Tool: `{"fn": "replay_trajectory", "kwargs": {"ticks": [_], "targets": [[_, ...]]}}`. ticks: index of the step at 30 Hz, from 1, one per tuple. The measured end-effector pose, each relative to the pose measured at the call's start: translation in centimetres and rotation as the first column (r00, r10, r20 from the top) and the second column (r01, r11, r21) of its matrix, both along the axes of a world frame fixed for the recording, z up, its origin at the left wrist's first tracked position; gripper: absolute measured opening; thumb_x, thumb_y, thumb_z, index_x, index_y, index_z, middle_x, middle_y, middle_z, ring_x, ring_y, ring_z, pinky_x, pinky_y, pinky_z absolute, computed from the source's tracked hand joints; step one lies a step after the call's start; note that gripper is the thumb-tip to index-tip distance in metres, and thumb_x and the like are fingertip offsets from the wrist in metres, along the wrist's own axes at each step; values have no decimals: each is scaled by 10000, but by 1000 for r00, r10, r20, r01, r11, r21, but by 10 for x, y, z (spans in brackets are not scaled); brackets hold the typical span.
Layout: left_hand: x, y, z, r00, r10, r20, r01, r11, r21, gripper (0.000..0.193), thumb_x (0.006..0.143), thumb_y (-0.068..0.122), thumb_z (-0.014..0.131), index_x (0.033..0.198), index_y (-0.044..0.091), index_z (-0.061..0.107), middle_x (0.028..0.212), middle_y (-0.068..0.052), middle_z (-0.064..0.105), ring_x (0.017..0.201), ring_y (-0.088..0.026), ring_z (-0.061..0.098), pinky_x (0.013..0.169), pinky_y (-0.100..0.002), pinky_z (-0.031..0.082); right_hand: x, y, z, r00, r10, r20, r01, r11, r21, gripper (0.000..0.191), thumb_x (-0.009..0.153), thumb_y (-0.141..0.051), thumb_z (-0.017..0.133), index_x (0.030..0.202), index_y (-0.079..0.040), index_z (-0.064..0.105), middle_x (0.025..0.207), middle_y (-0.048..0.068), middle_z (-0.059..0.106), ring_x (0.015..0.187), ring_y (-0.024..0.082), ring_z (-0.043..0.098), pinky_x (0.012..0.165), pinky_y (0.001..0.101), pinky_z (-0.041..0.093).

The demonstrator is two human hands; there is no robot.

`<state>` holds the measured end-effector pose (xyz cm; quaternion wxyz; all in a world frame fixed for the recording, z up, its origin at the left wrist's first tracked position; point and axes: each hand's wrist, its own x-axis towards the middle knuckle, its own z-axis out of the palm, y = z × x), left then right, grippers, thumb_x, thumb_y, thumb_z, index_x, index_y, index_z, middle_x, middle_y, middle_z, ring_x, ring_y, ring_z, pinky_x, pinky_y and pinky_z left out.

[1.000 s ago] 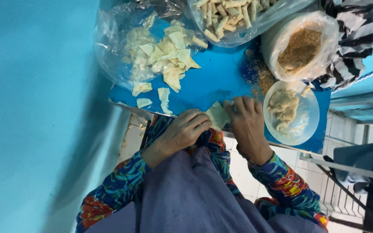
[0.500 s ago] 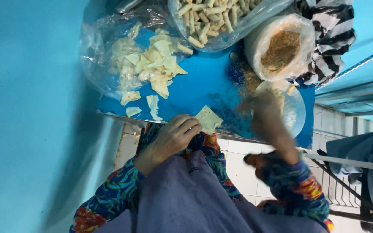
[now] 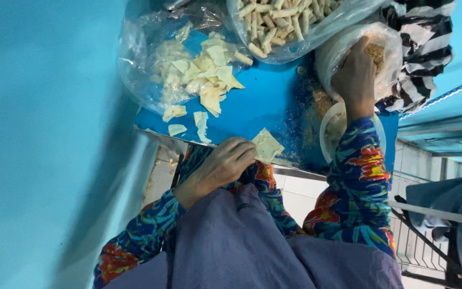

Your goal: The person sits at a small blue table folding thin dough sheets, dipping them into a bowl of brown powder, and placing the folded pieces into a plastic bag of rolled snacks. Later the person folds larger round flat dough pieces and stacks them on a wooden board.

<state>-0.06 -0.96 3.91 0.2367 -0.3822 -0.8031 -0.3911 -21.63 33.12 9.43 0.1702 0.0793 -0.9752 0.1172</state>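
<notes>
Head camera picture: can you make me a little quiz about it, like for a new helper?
1. True or false: the left hand holds a square dough wrapper at the edge of the blue table.
2. What does the right hand reach into? A: the bag of brown crumbly filling. B: the bag of rolled sticks. C: the white bowl.
3. Fill in: the loose pile of wrappers lies on a clear ____ sheet.
Key: 1 true; 2 A; 3 plastic.
</notes>
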Motion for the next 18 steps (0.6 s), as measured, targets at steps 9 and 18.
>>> {"fn": "replay_trajectory", "kwargs": {"ticks": [9, 18], "targets": [[6, -4, 8, 980, 94, 176, -111, 990, 90, 247, 966, 136, 741, 1104, -11, 599, 1309, -176, 547, 1149, -357, 586, 970, -455, 508, 7, 8, 21, 983, 171, -64, -177, 979, -102, 430, 930, 15, 654, 1249, 107, 380, 965, 282, 689, 938, 429, 722, 819, 448, 582], [12, 13, 20, 924, 302, 235, -307, 952, -13, 206, 928, 105, 730, 1014, -23, 594, 1215, -182, 542, 1082, -356, 548, 922, -480, 458, 164, -93, 44, 889, 411, 199, -269, 824, -498, 343, 975, -1, 723, 1194, -2, 460, 926, 158, 676, 857, 199, 706, 710, 331, 543]]}}
